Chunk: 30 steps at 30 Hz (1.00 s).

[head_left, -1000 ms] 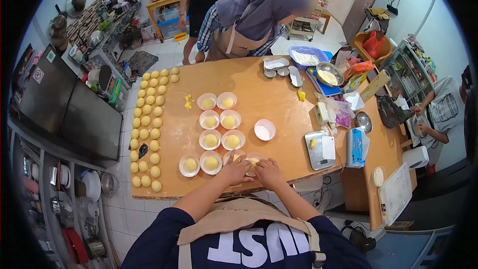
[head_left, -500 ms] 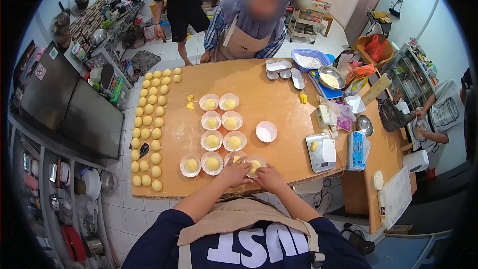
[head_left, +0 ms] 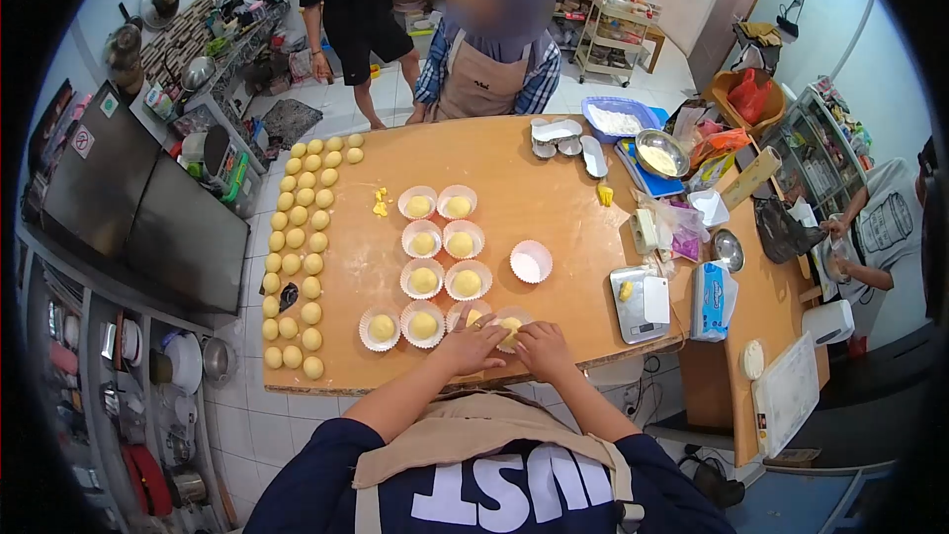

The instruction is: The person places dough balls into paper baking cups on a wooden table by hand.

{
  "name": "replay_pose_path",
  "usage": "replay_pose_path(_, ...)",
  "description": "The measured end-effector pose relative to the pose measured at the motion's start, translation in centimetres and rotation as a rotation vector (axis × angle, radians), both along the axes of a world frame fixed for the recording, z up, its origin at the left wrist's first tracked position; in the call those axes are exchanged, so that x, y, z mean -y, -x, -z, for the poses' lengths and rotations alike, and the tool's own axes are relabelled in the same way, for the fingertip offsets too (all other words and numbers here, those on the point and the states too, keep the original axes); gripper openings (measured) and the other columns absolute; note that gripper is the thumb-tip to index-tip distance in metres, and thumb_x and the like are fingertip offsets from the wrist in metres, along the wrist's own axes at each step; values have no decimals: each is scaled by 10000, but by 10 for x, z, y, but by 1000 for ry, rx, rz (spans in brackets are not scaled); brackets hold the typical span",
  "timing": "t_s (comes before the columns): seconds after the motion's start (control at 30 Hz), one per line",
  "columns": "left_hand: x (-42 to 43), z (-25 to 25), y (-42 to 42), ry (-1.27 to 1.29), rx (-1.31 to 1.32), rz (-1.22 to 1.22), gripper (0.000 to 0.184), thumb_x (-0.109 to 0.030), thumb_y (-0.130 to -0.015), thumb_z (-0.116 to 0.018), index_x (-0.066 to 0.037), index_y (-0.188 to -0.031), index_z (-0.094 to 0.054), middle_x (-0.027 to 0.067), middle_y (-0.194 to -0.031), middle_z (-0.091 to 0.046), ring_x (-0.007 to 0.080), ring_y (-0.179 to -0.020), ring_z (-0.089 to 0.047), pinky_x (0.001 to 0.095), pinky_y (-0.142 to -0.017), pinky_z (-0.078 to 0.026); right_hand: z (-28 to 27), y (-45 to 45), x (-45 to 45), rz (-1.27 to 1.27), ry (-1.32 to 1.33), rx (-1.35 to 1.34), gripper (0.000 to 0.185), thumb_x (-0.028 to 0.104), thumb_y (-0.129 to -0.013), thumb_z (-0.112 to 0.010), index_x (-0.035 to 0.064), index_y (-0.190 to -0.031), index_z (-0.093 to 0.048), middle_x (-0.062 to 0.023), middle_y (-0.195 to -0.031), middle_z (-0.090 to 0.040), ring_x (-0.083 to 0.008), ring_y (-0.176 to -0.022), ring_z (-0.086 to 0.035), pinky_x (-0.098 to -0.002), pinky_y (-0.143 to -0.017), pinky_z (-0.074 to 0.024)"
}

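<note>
Two hands [head_left: 507, 341] at a dough ball [head_left: 509, 327], left of the scale [head_left: 643, 305].
Ball sits in a paper cup [head_left: 512, 311] on the desk [head_left: 578, 213], between left hand [head_left: 471, 346] and right hand [head_left: 545, 349]; fingers of both close about it, but cannot tell whether the grip is clenched on it or loose. Farther left of the scale, more filled cups [head_left: 423, 342]; farthest left, loose dough balls [head_left: 297, 237]; just right, a tissue pack [head_left: 709, 302].
</note>
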State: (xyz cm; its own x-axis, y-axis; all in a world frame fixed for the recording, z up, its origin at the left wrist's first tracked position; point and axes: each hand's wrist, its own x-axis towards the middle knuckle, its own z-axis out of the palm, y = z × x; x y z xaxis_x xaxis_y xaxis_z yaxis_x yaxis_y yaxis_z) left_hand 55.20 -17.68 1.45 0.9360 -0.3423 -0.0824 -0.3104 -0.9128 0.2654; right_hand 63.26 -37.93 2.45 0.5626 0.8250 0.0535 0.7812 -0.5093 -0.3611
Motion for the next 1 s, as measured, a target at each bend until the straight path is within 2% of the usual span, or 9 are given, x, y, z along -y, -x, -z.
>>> replay_pose_path(0.03,1,-1,0,9,-6,-11,603,-573,-894,-457,-122,-1291,-511,40,-1415,-431,248,-1404,-261,601,-1123,20,-3,1,-2,11,-24,39,329,330,-873,-604,97,-1103,-638,-41,-1176,-598,-242,-1155,-519,-393,-1016,-351)
replay_pose_path(0.17,1,-3,-2,-56,-56,27,576,-511,-870,-548,-118,-1289,-501,41,-1377,-468,260,-1375,-318,620,-1108,-38,12,-1,-2,-16,38,196,386,329,-869,-607,126,-1197,-591,-30,-1267,-548,-213,-1204,-482,-449,-999,-342)
replay_pose_path(0.27,0,-4,-3,-78,-56,4,575,-525,-873,-532,-112,-1273,-512,47,-1379,-462,262,-1383,-301,615,-1114,-14,14,-4,-2,7,104,128,421,340,-865,-613,125,-1224,-573,-27,-1286,-544,-214,-1230,-468,-466,-993,-332)
replay_pose_path(0.37,2,-6,-5,-89,-76,-25,604,-564,-874,-500,-102,-1263,-521,49,-1410,-425,258,-1402,-262,599,-1125,20,18,-7,0,97,-20,-91,460,396,-870,-590,136,-1248,-570,-23,-1311,-537,-221,-1238,-459,-451,-1017,-308)
replay_pose_path(0.47,7,4,-5,-132,-27,-43,674,-587,-869,-489,-113,-1347,-455,37,-1460,-373,249,-1413,-240,597,-1127,17,26,-5,3,97,-70,-46,471,411,-868,-587,139,-1252,-567,-8,-1304,-546,-207,-1237,-462,-446,-1021,-303)
replay_pose_path(0.57,8,15,-9,-122,10,-14,720,-587,-861,-502,-122,-1400,-396,30,-1492,-332,253,-1419,-227,603,-1124,-12,27,-1,8,-2,45,129,452,385,-862,-605,138,-1239,-572,-8,-1277,-561,-208,-1220,-470,-442,-1008,-313)
replay_pose_path(0.73,9,-1,-17,-120,-110,-20,712,-562,-843,-557,-141,-1395,-400,37,-1503,-311,282,-1422,-216,640,-1106,-85,24,-3,9,38,75,89,419,378,-854,-615,149,-1205,-602,12,-1265,-568,-192,-1228,-462,-447,-1012,-306)
replay_pose_path(0.83,11,-8,-21,-168,-137,-27,687,-552,-854,-545,-154,-1396,-404,31,-1500,-315,291,-1423,-208,652,-1098,-92,18,0,15,22,57,103,406,381,-846,-622,149,-1179,-620,18,-1249,-578,-182,-1227,-462,-445,-1013,-302)
replay_pose_path(1.0,13,-11,-22,-42,-131,-61,653,-523,-852,-568,-145,-1368,-439,26,-1485,-337,292,-1406,-241,650,-1097,-86,15,-2,20,40,47,94,419,391,-830,-633,154,-1176,-622,19,-1233,-587,-186,-1223,-465,-448,-1011,-303)
